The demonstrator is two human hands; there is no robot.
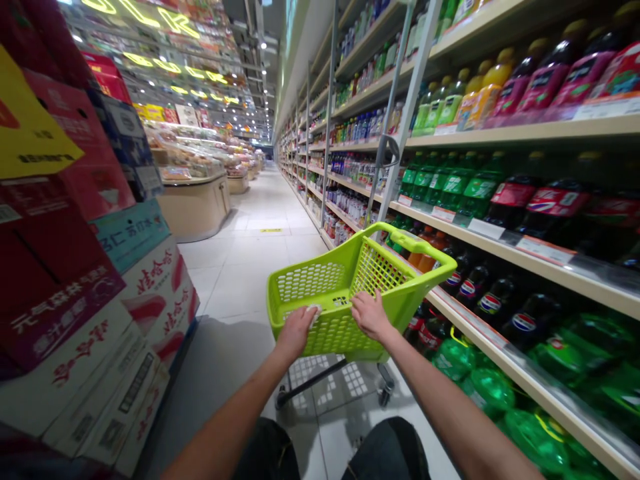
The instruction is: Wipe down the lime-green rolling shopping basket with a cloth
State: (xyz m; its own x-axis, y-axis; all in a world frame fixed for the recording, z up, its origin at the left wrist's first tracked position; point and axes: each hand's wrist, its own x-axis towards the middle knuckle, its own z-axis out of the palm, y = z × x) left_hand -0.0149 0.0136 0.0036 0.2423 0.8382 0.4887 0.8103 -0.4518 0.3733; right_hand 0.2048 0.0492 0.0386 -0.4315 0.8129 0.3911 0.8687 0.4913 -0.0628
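Note:
A lime-green plastic shopping basket on wheels point(350, 280) stands tilted on the tiled aisle floor in front of me. My left hand point(296, 330) grips its near rim with a small white paper pressed under the fingers. My right hand point(369, 313) is closed over the same rim, a little to the right. The basket looks empty inside. Its folding handle point(420, 241) lies on the far rim. Both forearms reach forward from the bottom of the view.
Shelves of soft-drink bottles point(500, 193) run along the right, with green bottles point(500, 387) low by my right arm. Stacked red and white cartons point(100, 300) crowd the left. A curved counter point(195, 203) sits ahead on the left. The tiled aisle point(265, 220) stretches ahead.

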